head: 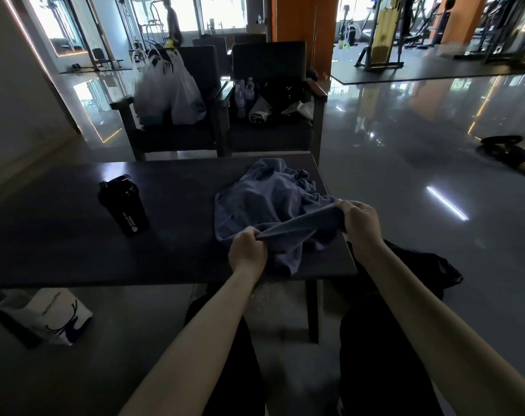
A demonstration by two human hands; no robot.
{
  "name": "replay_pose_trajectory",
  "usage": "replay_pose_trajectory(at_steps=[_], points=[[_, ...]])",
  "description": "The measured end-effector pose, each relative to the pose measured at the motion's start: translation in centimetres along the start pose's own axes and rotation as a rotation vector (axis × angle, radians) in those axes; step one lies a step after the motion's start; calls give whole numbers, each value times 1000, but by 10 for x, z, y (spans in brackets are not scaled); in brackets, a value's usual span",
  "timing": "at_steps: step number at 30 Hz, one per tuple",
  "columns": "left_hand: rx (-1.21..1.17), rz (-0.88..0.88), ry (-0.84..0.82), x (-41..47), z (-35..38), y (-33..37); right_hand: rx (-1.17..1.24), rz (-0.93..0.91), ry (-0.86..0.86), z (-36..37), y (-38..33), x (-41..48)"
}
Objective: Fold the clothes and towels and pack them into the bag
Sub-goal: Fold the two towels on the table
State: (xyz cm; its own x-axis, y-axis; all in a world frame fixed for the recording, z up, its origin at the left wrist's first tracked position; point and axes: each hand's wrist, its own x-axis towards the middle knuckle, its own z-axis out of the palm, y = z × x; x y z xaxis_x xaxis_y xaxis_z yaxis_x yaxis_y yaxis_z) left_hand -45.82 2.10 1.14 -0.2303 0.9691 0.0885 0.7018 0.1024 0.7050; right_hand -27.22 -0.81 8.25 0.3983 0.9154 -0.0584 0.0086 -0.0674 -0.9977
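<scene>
A crumpled blue-grey towel (267, 202) lies on the right end of the dark table (60, 244). My left hand (246, 253) grips its near edge at the table's front. My right hand (360, 221) grips the same edge further right, past the table's corner. The edge is stretched taut between both fists. A dark bag or garment (426, 265) lies on the floor to the right of my right forearm; I cannot tell which. A white bag with a dark deer print (49, 316) sits on the floor under the table's left part.
A black shaker bottle (124, 205) stands on the table left of the towel. Two dark armchairs (270, 67) behind the table hold white plastic bags (168, 88), water bottles and clothes. A person walks among gym machines far back. Glossy floor spreads to the right.
</scene>
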Motion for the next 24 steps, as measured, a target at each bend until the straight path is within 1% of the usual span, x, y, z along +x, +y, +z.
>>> replay_pose_trajectory(at_steps=[3, 5, 8, 10, 12, 14, 17, 19, 21, 22, 24], points=[[0, -41, 65, 1, -20, -11, 64, 27, 63, -12, 2, -3], [-12, -38, 99, 3, -33, -18, 111, 55, 101, -18, 3, -8], [-3, 78, 76, 4, -54, -22, 108, 67, 159, -25, 8, -17], [-14, 163, -67, 4, -69, -24, 79, 89, 201, -29, 13, -23], [-42, 185, -316, -2, -88, -24, 33, 96, 235, -32, 19, -28], [103, 203, -542, -11, -108, -24, -38, 103, 244, -35, 26, -32], [349, 228, -732, -24, -130, -24, -140, 186, 194, -41, 37, -36], [423, 154, -852, -34, -140, -22, -204, 280, 71, -43, 41, -37], [466, 41, -985, -45, -145, -20, -333, 398, -62, -37, 45, -47], [480, 4, -1032, -50, -146, -19, -398, 431, -84, -34, 49, -52], [489, -21, -1072, -59, -149, -18, -455, 412, -57, -31, 56, -57]])
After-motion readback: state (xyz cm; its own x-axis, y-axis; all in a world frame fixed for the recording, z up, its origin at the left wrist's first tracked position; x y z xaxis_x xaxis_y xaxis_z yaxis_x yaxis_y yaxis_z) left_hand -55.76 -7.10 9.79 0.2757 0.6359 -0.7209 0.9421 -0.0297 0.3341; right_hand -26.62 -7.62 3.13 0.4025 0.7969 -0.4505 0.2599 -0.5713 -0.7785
